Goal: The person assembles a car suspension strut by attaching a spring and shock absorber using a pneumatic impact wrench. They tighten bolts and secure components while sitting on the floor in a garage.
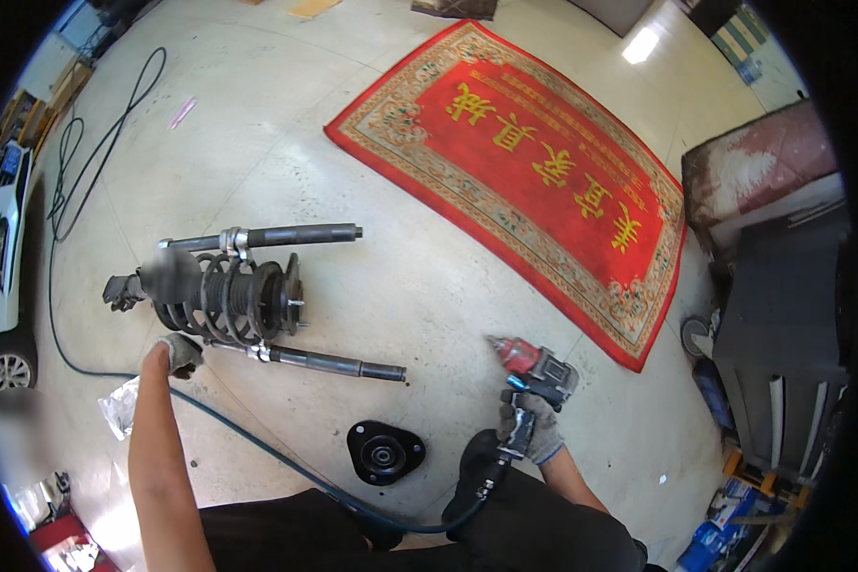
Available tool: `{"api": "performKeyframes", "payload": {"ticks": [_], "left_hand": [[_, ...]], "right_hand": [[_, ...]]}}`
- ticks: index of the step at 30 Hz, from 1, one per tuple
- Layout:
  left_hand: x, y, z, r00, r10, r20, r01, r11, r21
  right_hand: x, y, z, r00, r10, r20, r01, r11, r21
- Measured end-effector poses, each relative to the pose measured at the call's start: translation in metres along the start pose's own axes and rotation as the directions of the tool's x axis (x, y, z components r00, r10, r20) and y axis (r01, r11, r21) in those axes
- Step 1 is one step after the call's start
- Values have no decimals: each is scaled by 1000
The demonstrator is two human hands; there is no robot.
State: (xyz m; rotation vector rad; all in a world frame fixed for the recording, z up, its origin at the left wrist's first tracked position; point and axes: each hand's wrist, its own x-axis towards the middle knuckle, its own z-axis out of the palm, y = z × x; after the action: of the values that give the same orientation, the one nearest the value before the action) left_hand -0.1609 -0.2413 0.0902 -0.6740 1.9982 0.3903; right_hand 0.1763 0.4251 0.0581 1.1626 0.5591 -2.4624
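Note:
My right hand (545,431), in a grey work glove, is wrapped round the grip of a red and black air impact wrench (548,375), whose nose points up and left. My left hand (183,354), also gloved, has its fingers curled beside the near end of the lower spring compressor (329,363); whatever is in them is hidden. A strut with a black coil spring (214,297) lies on its side, clamped between that compressor and an upper spring compressor (300,234). Close to my knees lies a black three-cornered strut mount (384,453).
A dark air hose (257,441) runs from the wrench across the floor to the far left. A red patterned rug (543,181) covers the right. A white car (0,257) borders the left; a dark cabinet (782,315) stands right. Silvery crumpled wrapping (119,408) lies near my left arm.

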Motion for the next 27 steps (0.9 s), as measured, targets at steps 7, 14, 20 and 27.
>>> {"api": "performKeyframes", "payload": {"ticks": [7, 14, 20, 27], "left_hand": [[-135, 133, -48, 628, 221, -746, 50, 945, 323], [-63, 121, -56, 602, 426, -675, -525, 849, 68], [-76, 103, -57, 617, 514, -596, -518, 835, 184], [-148, 50, 10, 548, 625, -556, -659, 732, 173]], "right_hand": [[18, -35, 2, 964, -7, -267, -27, 992, -122], [31, -65, 57, 842, -363, -398, -219, 444, -869], [11, -84, 99, 889, -293, -353, -392, -88, -916], [5, -77, 106, 872, -351, -341, -456, -332, -826]]}}
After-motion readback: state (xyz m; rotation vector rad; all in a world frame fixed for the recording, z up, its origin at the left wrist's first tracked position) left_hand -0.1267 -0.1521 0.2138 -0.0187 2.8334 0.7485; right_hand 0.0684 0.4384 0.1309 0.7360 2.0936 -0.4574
